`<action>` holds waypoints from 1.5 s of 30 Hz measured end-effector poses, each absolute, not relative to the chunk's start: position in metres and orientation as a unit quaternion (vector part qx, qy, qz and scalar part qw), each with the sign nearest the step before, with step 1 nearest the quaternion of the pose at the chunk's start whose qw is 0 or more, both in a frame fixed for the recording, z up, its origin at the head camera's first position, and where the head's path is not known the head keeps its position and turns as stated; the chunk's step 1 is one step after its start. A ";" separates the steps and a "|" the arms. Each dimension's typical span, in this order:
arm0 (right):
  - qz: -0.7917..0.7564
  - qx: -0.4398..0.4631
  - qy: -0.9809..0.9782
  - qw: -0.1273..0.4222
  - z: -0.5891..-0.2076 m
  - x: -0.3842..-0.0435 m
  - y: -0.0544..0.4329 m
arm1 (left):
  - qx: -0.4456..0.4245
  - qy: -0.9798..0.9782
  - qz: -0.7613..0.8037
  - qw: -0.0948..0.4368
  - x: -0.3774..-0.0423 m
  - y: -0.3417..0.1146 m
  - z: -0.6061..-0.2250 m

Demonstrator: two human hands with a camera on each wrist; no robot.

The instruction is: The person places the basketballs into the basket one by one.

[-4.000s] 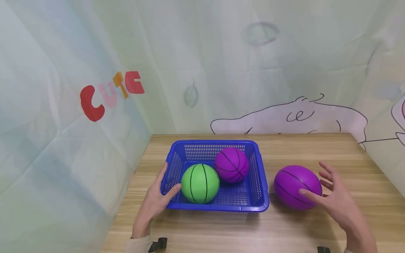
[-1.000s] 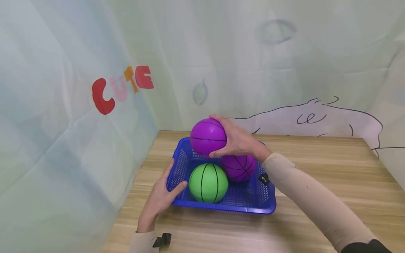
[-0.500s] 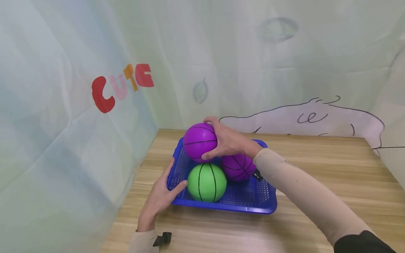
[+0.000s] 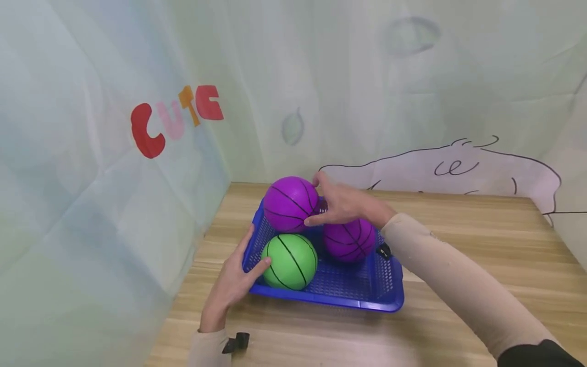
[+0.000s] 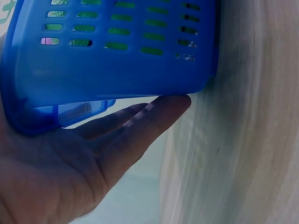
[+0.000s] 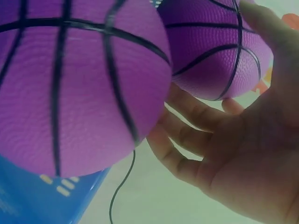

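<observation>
A blue plastic basket [image 4: 332, 300] holds two purple toy basketballs and a green one. My left hand [image 4: 234, 280] grips its left wall, thumb over the rim by the green ball [image 4: 290, 262]. In the left wrist view, the fingers [image 5: 135, 140] reach along the outside of the wall. My right hand [image 4: 341, 201] is over the back of the basket, beside the back-left purple ball [image 4: 290, 204]. Its fingers are spread and loose, with the thumb tip at the ball's surface and a gap at the palm. The other purple ball [image 4: 349, 242] lies below the right wrist, partly covered.
The basket stands on a wood-grain table [image 4: 481, 244]. A printed cloth [image 4: 293, 76] with red, pink and orange letters [image 4: 149, 131] hangs behind and to the left. The right forearm [image 4: 454, 280] crosses above the basket's right side.
The right hand carried a purple ball from the table at right into the back left of the basket, then loosened from it. The ball has turned; the green ball has rolled slightly left.
</observation>
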State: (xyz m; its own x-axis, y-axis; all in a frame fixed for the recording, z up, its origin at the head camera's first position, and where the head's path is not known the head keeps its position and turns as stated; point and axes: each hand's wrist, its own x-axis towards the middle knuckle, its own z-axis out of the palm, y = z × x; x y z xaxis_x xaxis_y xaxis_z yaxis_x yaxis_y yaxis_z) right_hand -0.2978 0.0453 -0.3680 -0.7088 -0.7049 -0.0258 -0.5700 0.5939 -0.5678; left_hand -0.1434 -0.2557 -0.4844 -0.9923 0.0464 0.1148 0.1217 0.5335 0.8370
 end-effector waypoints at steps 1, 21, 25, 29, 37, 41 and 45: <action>-0.265 -0.360 0.885 0.130 -0.368 -0.296 0.048 | -0.048 -0.876 -0.479 0.040 -0.144 -0.256 -0.484; -0.136 -0.388 0.910 0.059 -0.355 -0.269 0.065 | -0.049 -0.874 -0.480 0.050 -0.144 -0.255 -0.483; -0.135 -0.390 0.908 0.069 -0.363 -0.264 0.069 | -0.049 -0.875 -0.480 0.049 -0.143 -0.254 -0.483; -0.142 -0.393 0.908 0.037 -0.370 -0.258 0.077 | -0.050 -0.874 -0.481 0.050 -0.143 -0.253 -0.482; -0.116 -0.367 0.923 0.000 -0.373 -0.241 0.089 | -0.050 -0.874 -0.480 0.051 -0.143 -0.254 -0.482; -0.080 -0.334 0.939 0.028 -0.373 -0.233 0.095 | -0.050 -0.875 -0.478 0.050 -0.144 -0.254 -0.482; -0.076 -0.308 0.948 0.038 -0.376 -0.229 0.099 | -0.049 -0.876 -0.477 0.049 -0.144 -0.254 -0.483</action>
